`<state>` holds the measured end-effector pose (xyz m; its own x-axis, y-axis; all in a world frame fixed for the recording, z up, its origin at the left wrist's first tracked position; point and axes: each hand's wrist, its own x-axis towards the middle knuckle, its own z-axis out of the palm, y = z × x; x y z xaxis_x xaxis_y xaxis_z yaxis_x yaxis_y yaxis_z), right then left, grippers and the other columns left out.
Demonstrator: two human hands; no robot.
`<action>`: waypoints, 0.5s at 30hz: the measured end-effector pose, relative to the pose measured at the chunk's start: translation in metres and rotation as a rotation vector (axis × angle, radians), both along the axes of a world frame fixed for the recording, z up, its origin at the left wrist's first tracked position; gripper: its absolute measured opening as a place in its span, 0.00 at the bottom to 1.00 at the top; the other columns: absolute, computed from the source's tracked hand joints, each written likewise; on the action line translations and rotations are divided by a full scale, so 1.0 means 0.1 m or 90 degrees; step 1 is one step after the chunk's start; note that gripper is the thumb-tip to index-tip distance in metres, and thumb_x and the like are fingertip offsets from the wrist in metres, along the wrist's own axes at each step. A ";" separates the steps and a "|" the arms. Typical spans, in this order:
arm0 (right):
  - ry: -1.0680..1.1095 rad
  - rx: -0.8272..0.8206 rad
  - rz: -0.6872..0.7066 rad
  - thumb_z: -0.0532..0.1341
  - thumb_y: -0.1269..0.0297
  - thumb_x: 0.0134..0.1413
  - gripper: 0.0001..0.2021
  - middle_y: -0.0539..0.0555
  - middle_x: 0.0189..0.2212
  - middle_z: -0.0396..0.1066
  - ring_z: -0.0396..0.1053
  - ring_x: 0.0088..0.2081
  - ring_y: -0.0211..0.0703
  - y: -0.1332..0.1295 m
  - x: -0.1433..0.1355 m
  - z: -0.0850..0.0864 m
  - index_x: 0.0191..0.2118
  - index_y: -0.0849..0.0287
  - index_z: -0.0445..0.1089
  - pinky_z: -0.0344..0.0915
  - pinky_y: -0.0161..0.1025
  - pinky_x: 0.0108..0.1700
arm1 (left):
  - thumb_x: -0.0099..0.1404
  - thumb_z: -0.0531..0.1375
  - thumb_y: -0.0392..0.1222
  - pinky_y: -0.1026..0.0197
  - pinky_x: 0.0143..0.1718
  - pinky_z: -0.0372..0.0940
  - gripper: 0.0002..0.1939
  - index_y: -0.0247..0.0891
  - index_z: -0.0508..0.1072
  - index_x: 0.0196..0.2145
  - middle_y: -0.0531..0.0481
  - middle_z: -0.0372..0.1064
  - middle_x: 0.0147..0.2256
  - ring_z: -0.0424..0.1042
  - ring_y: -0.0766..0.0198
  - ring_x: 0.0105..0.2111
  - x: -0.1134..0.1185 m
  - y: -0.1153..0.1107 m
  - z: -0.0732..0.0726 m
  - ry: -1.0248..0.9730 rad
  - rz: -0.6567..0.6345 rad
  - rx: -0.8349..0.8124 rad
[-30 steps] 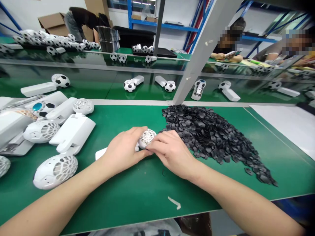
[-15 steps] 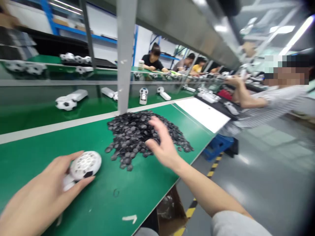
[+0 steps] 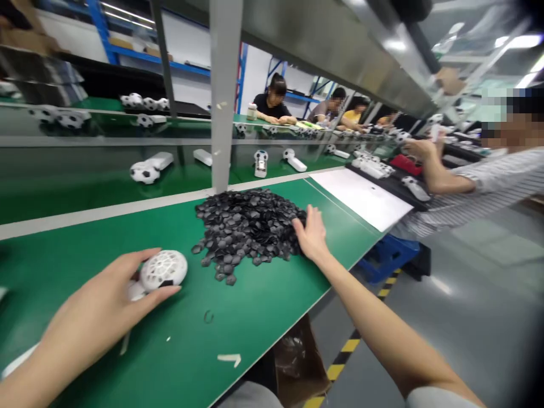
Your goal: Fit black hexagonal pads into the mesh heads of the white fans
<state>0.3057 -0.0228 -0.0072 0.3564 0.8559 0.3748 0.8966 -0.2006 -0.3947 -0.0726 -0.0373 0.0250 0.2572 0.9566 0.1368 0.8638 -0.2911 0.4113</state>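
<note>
My left hand [image 3: 113, 294] grips a white football-shaped plastic casing [image 3: 165, 268] between thumb and fingers, above the green bench. The casing's face has open web-like recesses, and one black patch fills a recess near its lower edge. A white part behind it is mostly covered by my palm. Right of it lies a heap of small black plastic pieces [image 3: 250, 226], many of them five- or six-sided. At the heap's right edge, my right hand [image 3: 313, 235] touches the pieces, thumb apart from the fingers. Nothing shows in its grasp.
A white sheet [image 3: 361, 198] lies at the bench's right end, beside a co-worker in a striped top [image 3: 497, 181]. Football-shaped units [image 3: 145, 171] sit on the green conveyor [image 3: 85, 190] behind a grey post [image 3: 223, 102]. A thin ring [image 3: 208, 316] and a pale scrap [image 3: 229, 358] lie near the front edge.
My right hand has moved right, from over the middle of the heap to its right edge. The left hand still holds the casing. The view has shifted slightly.
</note>
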 end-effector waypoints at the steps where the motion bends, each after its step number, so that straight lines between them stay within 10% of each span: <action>1: -0.017 0.063 0.012 0.45 0.47 0.57 0.31 0.65 0.60 0.43 0.39 0.61 0.59 -0.02 -0.10 0.08 0.61 0.61 0.44 0.42 0.62 0.56 | 0.56 0.54 0.58 0.54 0.32 0.66 0.26 0.44 0.63 0.48 0.46 0.68 0.45 0.70 0.48 0.38 0.04 -0.03 0.05 0.016 0.011 -0.019; 4: -0.048 0.178 0.245 0.54 0.56 0.56 0.16 0.59 0.48 0.62 0.56 0.52 0.50 -0.13 -0.49 0.31 0.48 0.56 0.64 0.53 0.51 0.54 | 0.55 0.56 0.57 0.52 0.41 0.64 0.26 0.44 0.63 0.49 0.48 0.67 0.47 0.68 0.51 0.42 0.10 -0.07 0.17 0.033 -0.034 -0.038; 8: -0.047 0.048 0.596 0.55 0.65 0.57 0.08 0.54 0.32 0.67 0.62 0.38 0.42 -0.16 -1.07 0.46 0.34 0.57 0.72 0.63 0.40 0.41 | 0.54 0.58 0.55 0.51 0.45 0.60 0.26 0.45 0.64 0.49 0.50 0.67 0.48 0.68 0.53 0.42 0.10 -0.06 0.21 0.030 -0.071 -0.044; 15: -0.299 -0.059 0.742 0.56 0.66 0.56 0.09 0.56 0.30 0.67 0.59 0.35 0.45 0.14 -1.55 0.34 0.34 0.61 0.73 0.61 0.39 0.35 | 0.55 0.58 0.52 0.49 0.46 0.56 0.29 0.45 0.60 0.54 0.47 0.65 0.49 0.62 0.51 0.47 0.14 -0.13 0.20 0.093 -0.052 -0.002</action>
